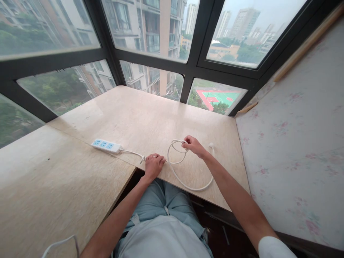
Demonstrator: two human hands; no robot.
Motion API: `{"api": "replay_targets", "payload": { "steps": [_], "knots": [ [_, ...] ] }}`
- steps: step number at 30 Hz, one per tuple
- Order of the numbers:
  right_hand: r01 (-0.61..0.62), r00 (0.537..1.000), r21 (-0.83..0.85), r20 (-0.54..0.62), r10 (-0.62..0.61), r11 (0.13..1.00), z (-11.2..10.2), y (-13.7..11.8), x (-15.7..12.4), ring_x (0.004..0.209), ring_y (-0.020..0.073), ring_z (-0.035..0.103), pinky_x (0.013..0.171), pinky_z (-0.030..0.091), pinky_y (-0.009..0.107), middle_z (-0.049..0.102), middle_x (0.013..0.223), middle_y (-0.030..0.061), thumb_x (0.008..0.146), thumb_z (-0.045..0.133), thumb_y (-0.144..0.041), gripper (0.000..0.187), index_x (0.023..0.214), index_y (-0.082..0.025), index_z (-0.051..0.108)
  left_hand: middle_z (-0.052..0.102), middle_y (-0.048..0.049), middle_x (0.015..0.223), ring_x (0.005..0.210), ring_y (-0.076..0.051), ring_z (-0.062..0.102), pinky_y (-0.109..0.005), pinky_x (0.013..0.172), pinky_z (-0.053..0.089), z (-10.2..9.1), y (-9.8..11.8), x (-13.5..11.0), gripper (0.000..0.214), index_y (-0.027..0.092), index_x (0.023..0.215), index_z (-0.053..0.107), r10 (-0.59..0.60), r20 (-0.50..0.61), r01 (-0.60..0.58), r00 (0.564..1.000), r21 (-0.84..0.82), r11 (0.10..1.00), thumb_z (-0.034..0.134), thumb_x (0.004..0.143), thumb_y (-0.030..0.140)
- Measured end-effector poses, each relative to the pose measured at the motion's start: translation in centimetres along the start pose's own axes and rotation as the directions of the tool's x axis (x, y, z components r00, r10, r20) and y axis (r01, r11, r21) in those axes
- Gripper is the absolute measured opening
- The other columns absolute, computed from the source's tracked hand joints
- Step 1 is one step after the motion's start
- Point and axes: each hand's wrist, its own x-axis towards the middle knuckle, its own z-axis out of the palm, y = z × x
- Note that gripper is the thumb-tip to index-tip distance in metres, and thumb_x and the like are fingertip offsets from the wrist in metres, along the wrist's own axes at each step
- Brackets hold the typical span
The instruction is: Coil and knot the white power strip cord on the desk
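A white power strip (106, 146) with blue sockets lies on the stone-patterned countertop, left of my hands. Its white cord (197, 189) runs right, past a small knot or tie (142, 158), and under my left hand (154, 165). My left hand is closed over the cord at the counter's front edge, its fingertips partly hidden. Farther right, my right hand (192, 145) pinches the cord at the top of a small loop. From there a wider loop curves along the front edge, and the cord's white plug (211, 146) lies beyond my right forearm, which covers part of the cord.
The L-shaped countertop (129, 114) meets dark-framed windows (150, 59) at the back. A flower-patterned wall (290, 154) bounds it on the right. At lower left another pale cable (59, 243) lies on the counter. A dark gap opens below the front edge.
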Motion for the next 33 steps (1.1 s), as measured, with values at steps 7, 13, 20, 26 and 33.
{"api": "replay_targets", "payload": {
  "steps": [7,13,20,26,33],
  "knots": [
    [0.120,0.992,0.440,-0.080,-0.095,0.890,-1.0,-1.7,-2.9,0.070,0.0125,0.060,0.070,0.045,0.028,0.065,0.075,-0.0026,0.063,0.075,-0.023,0.034,0.093,-0.021,0.060,0.068,-0.0074,0.097,0.097,-0.024,0.059,-0.038,0.086,0.040,0.0,0.3,1.0,0.021,0.027,0.097,0.072,-0.089,-0.023,0.090,0.996,0.014,0.996,0.056,0.088,0.037],
    [0.151,0.977,0.268,-0.190,-0.101,0.952,-3.1,-0.4,-4.7,0.076,0.0159,0.061,0.070,0.047,0.030,0.068,0.078,0.0010,0.058,0.080,-0.023,0.023,0.076,-0.020,0.067,0.068,-0.0072,0.095,0.088,-0.023,0.062,-0.035,0.077,0.041,-0.2,0.2,2.9,0.026,0.025,0.094,0.073,-0.203,-0.048,0.204,0.978,0.016,0.979,0.054,0.089,0.040],
    [0.184,0.917,0.164,-0.384,-0.109,0.969,-5.1,1.6,-6.3,0.074,0.0155,0.060,0.067,0.048,0.029,0.064,0.075,0.0003,0.058,0.080,-0.029,0.024,0.074,-0.021,0.063,0.068,-0.0068,0.095,0.089,-0.022,0.062,-0.033,0.076,0.042,0.3,-0.7,4.8,0.024,0.023,0.090,0.071,-0.309,-0.056,0.302,0.949,-0.107,0.947,0.055,0.088,0.041],
    [0.133,0.932,0.105,-0.352,-0.089,0.986,-7.2,3.0,-7.8,0.076,0.0151,0.057,0.069,0.046,0.028,0.063,0.081,0.0007,0.062,0.077,-0.032,0.026,0.083,-0.021,0.065,0.068,-0.0080,0.099,0.095,-0.024,0.061,-0.034,0.082,0.043,0.3,-1.6,6.8,0.023,0.021,0.088,0.068,-0.440,-0.094,0.410,0.893,-0.232,0.882,0.054,0.086,0.039],
    [0.056,0.994,-0.256,-0.072,-0.076,0.965,-7.5,2.9,-9.3,0.077,0.0181,0.057,0.072,0.044,0.030,0.067,0.081,0.0025,0.078,0.066,-0.044,0.026,0.088,-0.021,0.073,0.070,-0.0078,0.100,0.097,-0.025,0.061,-0.038,0.088,0.041,0.1,-1.8,8.2,0.021,0.021,0.089,0.066,-0.510,-0.083,0.477,0.856,-0.254,0.842,0.054,0.085,0.038]
  ]
}}
